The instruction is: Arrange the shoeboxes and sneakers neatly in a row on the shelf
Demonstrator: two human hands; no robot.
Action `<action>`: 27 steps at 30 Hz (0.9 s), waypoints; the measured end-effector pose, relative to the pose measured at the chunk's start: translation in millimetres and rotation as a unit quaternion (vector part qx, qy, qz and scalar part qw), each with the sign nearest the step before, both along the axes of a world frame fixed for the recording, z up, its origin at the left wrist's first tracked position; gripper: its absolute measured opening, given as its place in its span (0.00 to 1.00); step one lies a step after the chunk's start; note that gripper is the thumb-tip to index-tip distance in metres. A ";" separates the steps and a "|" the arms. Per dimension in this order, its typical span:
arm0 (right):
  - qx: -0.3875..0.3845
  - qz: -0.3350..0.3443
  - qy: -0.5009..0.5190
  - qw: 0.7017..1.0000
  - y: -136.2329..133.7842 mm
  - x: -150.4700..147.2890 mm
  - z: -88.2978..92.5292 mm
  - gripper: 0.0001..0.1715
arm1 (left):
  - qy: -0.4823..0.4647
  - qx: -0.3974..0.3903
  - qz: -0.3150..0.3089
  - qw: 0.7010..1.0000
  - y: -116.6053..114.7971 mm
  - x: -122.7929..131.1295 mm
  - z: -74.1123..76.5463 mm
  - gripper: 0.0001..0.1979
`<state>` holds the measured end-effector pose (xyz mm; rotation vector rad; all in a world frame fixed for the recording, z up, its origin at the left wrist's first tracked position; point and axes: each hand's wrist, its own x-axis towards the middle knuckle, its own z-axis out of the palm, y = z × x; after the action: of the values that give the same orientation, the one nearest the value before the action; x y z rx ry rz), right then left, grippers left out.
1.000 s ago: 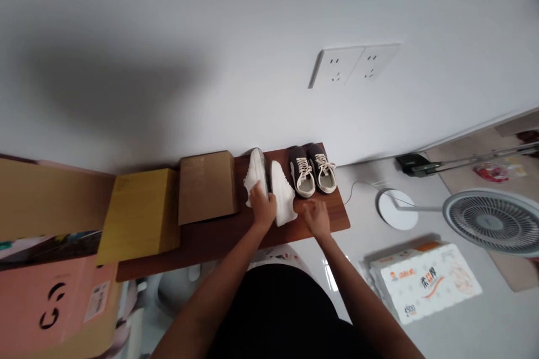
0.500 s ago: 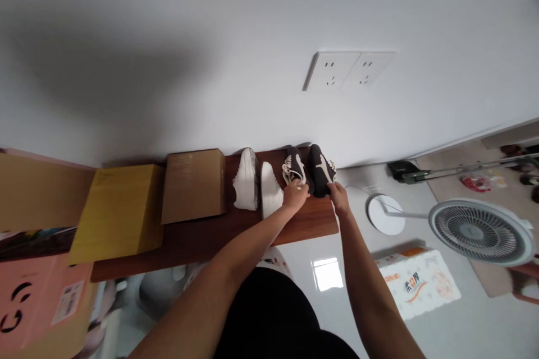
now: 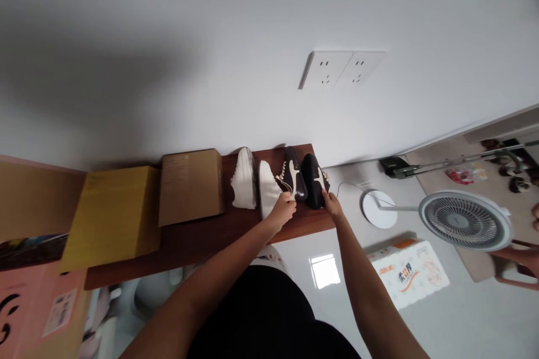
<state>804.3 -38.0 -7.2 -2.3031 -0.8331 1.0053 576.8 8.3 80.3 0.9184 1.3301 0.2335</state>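
Note:
My left hand (image 3: 285,208) is closed at the heel end of a dark sneaker (image 3: 298,180) with a cream stripe and cream laces. Closed on the heel of the matching dark sneaker (image 3: 312,180) is my right hand (image 3: 332,203). Both dark sneakers are at the right end of a brown wooden shelf (image 3: 236,224), toes toward the wall. Left of them, a white sneaker (image 3: 244,179) and a second white sneaker (image 3: 268,186) stand on the same board; my left forearm passes close to the second one's heel.
A brown cardboard box (image 3: 191,185) and a yellow box (image 3: 112,216) stand on the shelf's left part, near a pink box (image 3: 37,303). Right, on the floor, are a white fan (image 3: 465,220) and a white package (image 3: 410,272). A socket plate (image 3: 343,69) is on the wall.
The right-hand dark sneaker has come slightly nearer to me and left, tilting a little. My left hand has lowered slightly at the other dark sneaker's heel. The view has shifted slightly.

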 end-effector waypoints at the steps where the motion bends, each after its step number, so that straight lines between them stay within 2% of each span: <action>1: 0.000 0.000 -0.022 1.000 0.5 0.0 1.3 0.37 | -0.006 -0.018 -0.009 1.000 -4.4 -12.8 5.3 0.21; 4: 0.000 -0.027 -0.090 0.996 -2.2 -1.1 6.2 0.38 | -0.022 -0.037 -0.031 0.999 -14.5 -61.5 19.0 0.19; 6: 0.014 -0.054 -0.139 0.989 -9.7 -3.2 9.0 0.37 | -0.012 -0.011 -0.027 0.999 -19.5 -102.0 24.1 0.19; 8: 0.045 -0.061 -0.169 0.983 -21.0 -7.4 10.7 0.35 | 0.021 0.041 0.002 0.999 -26.0 -147.3 26.0 0.19; 11: 0.084 -0.019 -0.163 0.983 -36.9 -21.7 14.2 0.34 | 0.105 0.121 0.063 0.985 -43.5 -217.4 28.4 0.18; 13: 0.091 0.034 -0.157 0.983 -42.2 -39.7 20.1 0.32 | 0.152 0.139 0.092 0.974 -59.6 -258.3 31.9 0.18; 16: 0.108 0.125 -0.170 0.972 -41.5 -80.6 37.2 0.30 | 0.181 0.134 0.111 0.968 -82.4 -302.3 37.8 0.17; 22: 0.132 0.277 -0.119 0.944 -32.2 -189.0 76.9 0.24 | 0.157 0.133 0.069 0.976 -106.5 -353.9 40.1 0.16; 27: 0.116 0.357 -0.070 0.924 -33.0 -284.5 85.5 0.18 | 0.142 0.151 0.061 0.976 -120.6 -417.6 36.7 0.19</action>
<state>519.8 -71.0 78.3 -1.8964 -1.8254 0.9453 159.3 -112.3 117.0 1.1591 1.6482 0.4194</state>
